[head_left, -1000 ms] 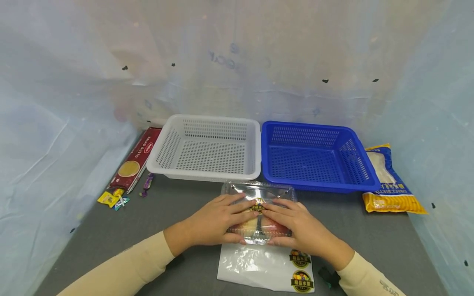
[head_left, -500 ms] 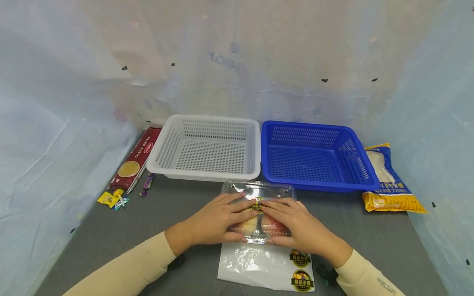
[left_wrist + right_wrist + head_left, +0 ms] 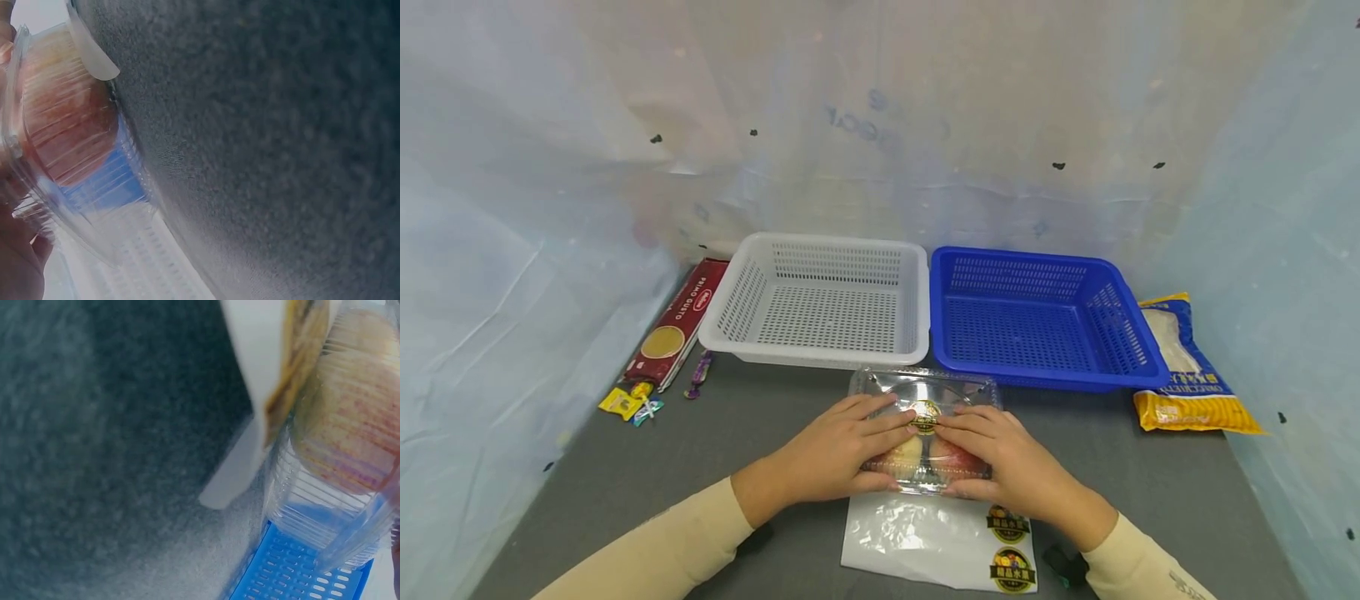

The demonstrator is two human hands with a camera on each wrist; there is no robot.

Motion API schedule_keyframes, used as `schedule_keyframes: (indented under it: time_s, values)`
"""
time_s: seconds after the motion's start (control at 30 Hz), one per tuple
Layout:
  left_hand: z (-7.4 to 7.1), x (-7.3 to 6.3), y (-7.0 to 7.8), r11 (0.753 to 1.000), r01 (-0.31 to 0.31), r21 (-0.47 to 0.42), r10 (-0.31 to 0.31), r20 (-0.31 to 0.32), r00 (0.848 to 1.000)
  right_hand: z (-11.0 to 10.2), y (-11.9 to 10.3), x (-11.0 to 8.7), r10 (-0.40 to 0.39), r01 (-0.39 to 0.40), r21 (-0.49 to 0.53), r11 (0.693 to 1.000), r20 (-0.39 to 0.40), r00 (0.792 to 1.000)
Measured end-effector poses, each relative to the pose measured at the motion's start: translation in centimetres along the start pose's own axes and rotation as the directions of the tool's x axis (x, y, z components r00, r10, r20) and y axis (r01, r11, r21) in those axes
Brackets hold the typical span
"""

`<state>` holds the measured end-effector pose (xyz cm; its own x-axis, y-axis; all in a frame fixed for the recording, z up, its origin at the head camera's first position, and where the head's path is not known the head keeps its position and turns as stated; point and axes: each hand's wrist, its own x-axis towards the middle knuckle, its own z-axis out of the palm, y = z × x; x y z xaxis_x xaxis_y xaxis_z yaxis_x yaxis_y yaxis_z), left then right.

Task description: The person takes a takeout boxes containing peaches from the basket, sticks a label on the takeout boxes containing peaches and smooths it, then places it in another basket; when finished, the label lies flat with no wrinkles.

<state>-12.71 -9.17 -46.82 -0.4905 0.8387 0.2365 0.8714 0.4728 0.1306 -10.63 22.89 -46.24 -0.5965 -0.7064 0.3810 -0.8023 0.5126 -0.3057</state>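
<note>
A clear plastic clamshell box [image 3: 925, 385] lies in front of the baskets with its lid down. Inside it, reddish-yellow fruit that looks like apples [image 3: 953, 457] shows through the plastic. A round black-and-gold sticker [image 3: 927, 419] is on the lid's middle. My left hand [image 3: 853, 448] rests on the left half, fingers stretched over the lid and thumb along the near edge. On the other half lies my right hand [image 3: 1000, 457], its fingers extended toward the sticker. The box's ribbed side [image 3: 75, 112] fills part of the left wrist view. A white sheet [image 3: 917, 537] with two similar stickers extends from under the box.
Behind the box stand a white basket [image 3: 812, 357] and a blue basket [image 3: 1045, 373]. A red pasta packet [image 3: 673, 325] and several wrapped candies [image 3: 621, 403] lie at the left. A blue-and-yellow bag [image 3: 1198, 392] is at the right.
The fingers of both hands have drawn slightly apart over the sticker, so more of it shows. The box and the sheet stay in place.
</note>
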Motion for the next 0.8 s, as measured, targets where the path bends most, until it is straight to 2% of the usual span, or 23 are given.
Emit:
schedule_keyframes:
  time_s: [0.17, 0.3, 0.4, 0.5, 0.6, 0.7, 0.73, 0.8]
  values:
    - [-0.3, -0.4, 0.0, 1.000, 0.011, 0.010, -0.011, -0.003, 1.000, -0.1, 0.1, -0.1, -0.030, 0.031, 0.025, 0.999, -0.031, 0.999]
    - [-0.5, -0.8, -0.2, 0.999, 0.030, -0.022, -0.030, 0.000, 1.000, -0.3, 0.2, -0.5, -0.009, 0.010, 0.066, 0.998, -0.012, 1.000]
    - [-0.2, -1.2, -0.6, 0.994, 0.045, -0.103, -0.047, -0.014, 0.999, -0.7, 0.1, -0.8, 0.026, -0.025, 0.121, 0.992, -0.008, 1.000]
    - [0.1, -1.6, -1.0, 0.966, 0.067, -0.250, -0.084, -0.057, 0.995, -1.1, 0.0, -1.2, 0.087, -0.080, 0.174, 0.982, -0.033, 0.996]
    - [-0.1, -1.9, -1.5, 0.913, 0.052, -0.405, -0.127, -0.162, 0.979, -1.4, 0.0, -1.6, 0.163, -0.145, 0.186, 0.972, -0.082, 0.983]
    - [-0.7, -2.4, -2.0, 0.844, 0.034, -0.535, -0.210, -0.272, 0.939, -1.6, 0.4, -2.0, 0.241, -0.210, 0.200, 0.957, -0.147, 0.959]
    - [-0.8, -2.5, -2.2, 0.806, 0.020, -0.591, -0.244, -0.300, 0.922, -1.6, 0.6, -2.2, 0.276, -0.238, 0.221, 0.946, -0.163, 0.947]
    - [-1.0, -2.9, -2.5, 0.706, -0.001, -0.708, -0.328, -0.328, 0.886, -1.7, 0.9, -2.4, 0.353, -0.293, 0.292, 0.910, -0.179, 0.918]
